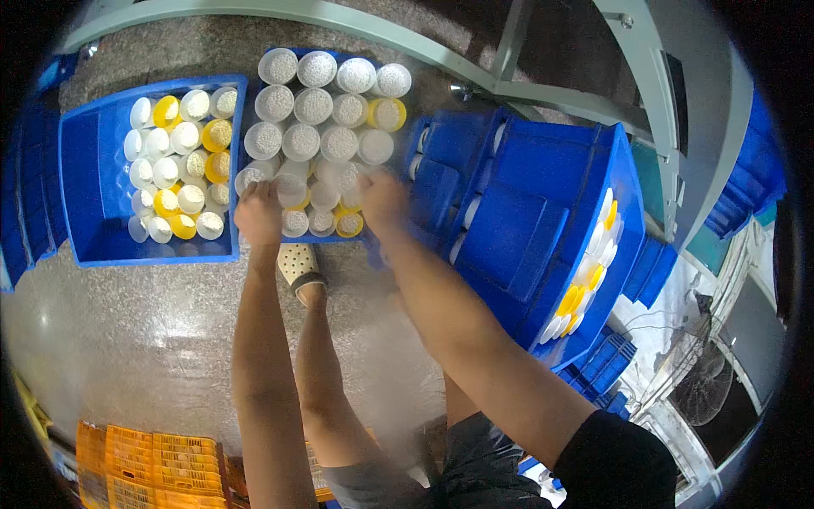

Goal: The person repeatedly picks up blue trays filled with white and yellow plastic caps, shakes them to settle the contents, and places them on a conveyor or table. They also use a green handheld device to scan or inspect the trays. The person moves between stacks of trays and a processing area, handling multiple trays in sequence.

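Note:
In the middle stands a blue crate [270, 227] filled with rows of white and yellow cups, which hold small white pellets. Over its near rows my left hand [259, 212] is closed at a white cup [251, 176] at the row's left end. My right hand [384, 200], slightly blurred, is closed at the right-end white cup [348, 180]. Between my hands another white cup [292, 188] sits tilted, partly covering the cups below it. My fingertips are partly hidden, so how firmly they grip is unclear.
At left, a second blue crate [93, 178] holds white and yellow cups of pellets. Blue crates [543, 182] with cups stand at right. A pale green metal frame [373, 30] runs behind. Orange crates [157, 462] lie at lower left. My foot wears a dotted clog [297, 261] close by.

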A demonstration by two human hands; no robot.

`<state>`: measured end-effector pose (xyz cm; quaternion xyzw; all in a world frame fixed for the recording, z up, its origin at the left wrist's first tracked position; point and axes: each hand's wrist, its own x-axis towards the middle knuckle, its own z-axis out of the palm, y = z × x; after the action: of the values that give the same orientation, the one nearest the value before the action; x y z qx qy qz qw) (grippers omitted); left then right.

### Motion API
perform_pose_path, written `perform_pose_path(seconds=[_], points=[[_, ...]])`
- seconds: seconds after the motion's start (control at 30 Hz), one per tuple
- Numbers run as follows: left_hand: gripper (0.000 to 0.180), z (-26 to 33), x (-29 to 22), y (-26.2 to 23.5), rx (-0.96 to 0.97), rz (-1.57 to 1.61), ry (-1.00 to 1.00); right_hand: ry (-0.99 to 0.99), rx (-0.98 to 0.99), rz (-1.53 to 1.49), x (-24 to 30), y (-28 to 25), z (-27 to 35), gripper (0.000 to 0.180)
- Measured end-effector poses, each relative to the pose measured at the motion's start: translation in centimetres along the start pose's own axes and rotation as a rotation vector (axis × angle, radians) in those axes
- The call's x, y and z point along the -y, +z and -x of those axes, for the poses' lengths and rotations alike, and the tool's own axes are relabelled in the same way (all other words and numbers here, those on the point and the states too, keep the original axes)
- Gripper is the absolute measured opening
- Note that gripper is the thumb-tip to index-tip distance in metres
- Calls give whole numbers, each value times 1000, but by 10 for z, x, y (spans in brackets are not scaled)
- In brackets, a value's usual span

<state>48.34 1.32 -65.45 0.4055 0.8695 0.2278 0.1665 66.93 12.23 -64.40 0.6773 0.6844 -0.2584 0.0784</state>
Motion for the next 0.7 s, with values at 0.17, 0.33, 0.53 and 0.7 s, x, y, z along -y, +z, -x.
perform_pose_path(seconds=[0.17, 0.33, 0.53, 0.7], points=[[23, -14, -14, 1, 94, -13, 36, 7, 171, 116, 23, 10, -5, 33], [16, 22, -56, -52, 8, 129, -174, 173, 81, -74, 70, -44, 57, 29], [22, 175, -67, -158, 163, 198, -329, -230, 251, -758, 100, -236, 171, 24], [22, 317, -82, -198, 368, -29, -609, -559, 111, -867, -35, -385, 240, 19]])
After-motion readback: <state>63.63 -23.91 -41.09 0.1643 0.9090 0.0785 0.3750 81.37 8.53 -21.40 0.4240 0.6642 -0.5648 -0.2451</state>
